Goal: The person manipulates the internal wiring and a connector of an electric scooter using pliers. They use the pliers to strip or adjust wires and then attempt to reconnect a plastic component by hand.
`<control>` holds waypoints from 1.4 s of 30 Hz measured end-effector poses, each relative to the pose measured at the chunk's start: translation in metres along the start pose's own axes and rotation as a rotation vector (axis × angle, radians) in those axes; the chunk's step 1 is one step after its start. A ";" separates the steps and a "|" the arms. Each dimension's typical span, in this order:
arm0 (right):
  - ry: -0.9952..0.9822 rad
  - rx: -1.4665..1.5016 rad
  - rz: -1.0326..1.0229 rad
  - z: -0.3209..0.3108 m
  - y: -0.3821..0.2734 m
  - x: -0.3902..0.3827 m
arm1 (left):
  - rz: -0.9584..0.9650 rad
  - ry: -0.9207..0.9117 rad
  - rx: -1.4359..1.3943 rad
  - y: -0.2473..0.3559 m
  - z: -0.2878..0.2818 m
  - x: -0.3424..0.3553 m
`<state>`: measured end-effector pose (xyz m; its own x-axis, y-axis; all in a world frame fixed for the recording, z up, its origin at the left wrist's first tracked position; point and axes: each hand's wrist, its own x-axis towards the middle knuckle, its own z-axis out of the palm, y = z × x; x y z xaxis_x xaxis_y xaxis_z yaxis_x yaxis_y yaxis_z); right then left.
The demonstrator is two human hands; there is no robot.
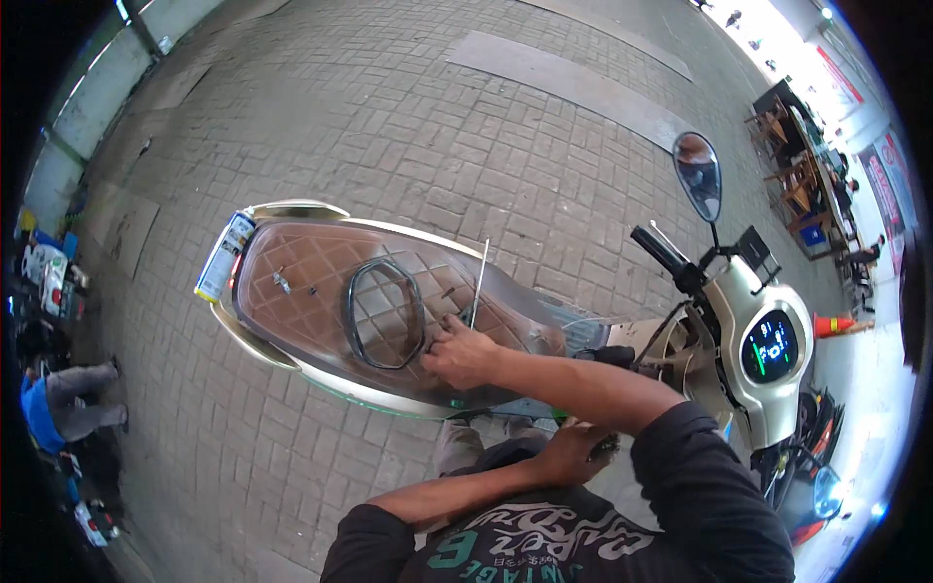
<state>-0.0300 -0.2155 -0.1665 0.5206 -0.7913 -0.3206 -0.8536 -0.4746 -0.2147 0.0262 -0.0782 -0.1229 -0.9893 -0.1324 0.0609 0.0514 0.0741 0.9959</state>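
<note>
A scooter with a brown quilted seat (311,325) stands across in front of me. On the seat lies a black, many-sided trim ring (354,313). My right hand (461,356) reaches over the seat beside this ring, with its fingers curled down and closed; whatever they pinch is too small or hidden to name. Just beyond that hand a thin, pale rod (481,282) sticks up at a slant. Close to my body, my left hand (575,454) is closed around a small dark object (604,448) that its fingers partly cover.
Small metal pieces (282,281) lie on the seat, and a blue-and-white can (224,257) rests at its tail. The handlebar grip (661,257), mirror (698,177) and lit display (770,347) are to the right. A person in blue (60,403) is at far left.
</note>
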 end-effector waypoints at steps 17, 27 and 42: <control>1.476 0.782 0.996 -0.054 -0.109 -0.277 | -0.115 -0.120 -0.723 0.050 -0.037 0.070; 1.796 0.674 1.118 -0.044 -0.148 -0.281 | 0.202 -0.102 -0.366 0.083 0.015 0.090; 2.064 0.995 1.151 -0.059 -0.146 -0.271 | 0.177 0.009 -0.377 0.104 0.014 0.088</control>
<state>-0.0474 0.0454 0.0065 -0.9934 0.0093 0.1142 -0.1145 -0.0899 -0.9893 -0.0572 -0.0678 -0.0151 -0.9596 -0.1589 0.2323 0.2686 -0.2703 0.9245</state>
